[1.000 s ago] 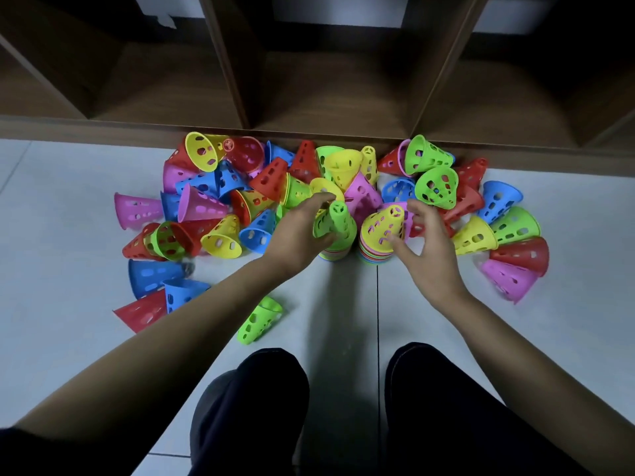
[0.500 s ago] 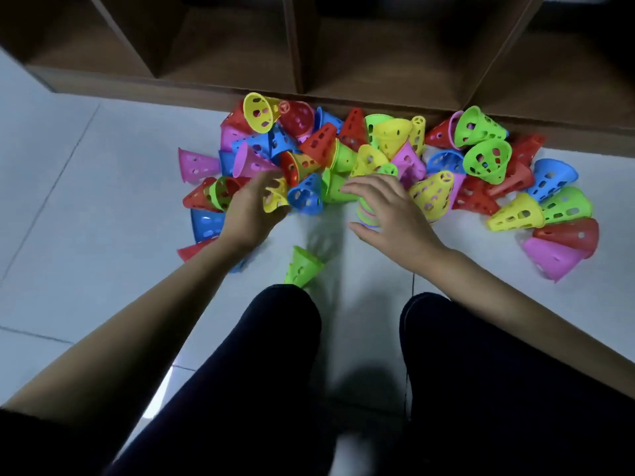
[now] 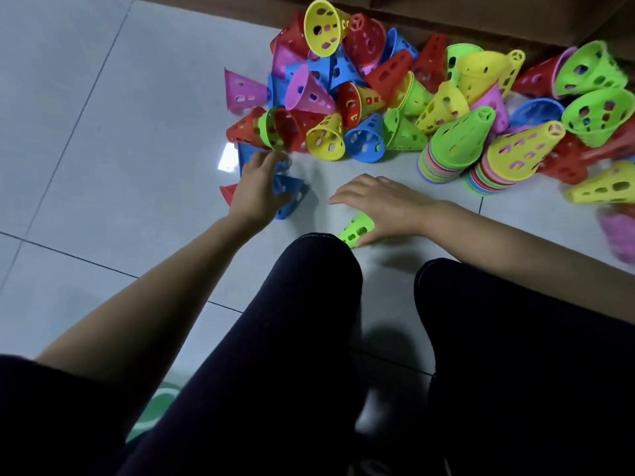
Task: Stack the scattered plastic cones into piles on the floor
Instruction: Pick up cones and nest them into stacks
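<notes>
Pale grey tiled floor (image 3: pixel 103 132) with thin dark grout lines. Green-topped stack (image 3: pixel 453 142), lime above rims banded pink, yellow, blue and green. Just right of it, a yellow-topped stack (image 3: pixel 515 156) with pink showing through the slots. Behind and left of the green-topped stack, a perforated jumble of cones (image 3: pixel 388 73) in red, blue, yellow, pink and lime. Far left of it, a lone pink cone (image 3: pixel 242 91) and a red cone (image 3: pixel 245 128) ringed in green. In front and left, a blue cone (image 3: pixel 292 192) and a lime cone (image 3: pixel 355 230). Dark navy trousers (image 3: pixel 275 338); brown wooden shelf (image 3: pixel 446 15) behind.
</notes>
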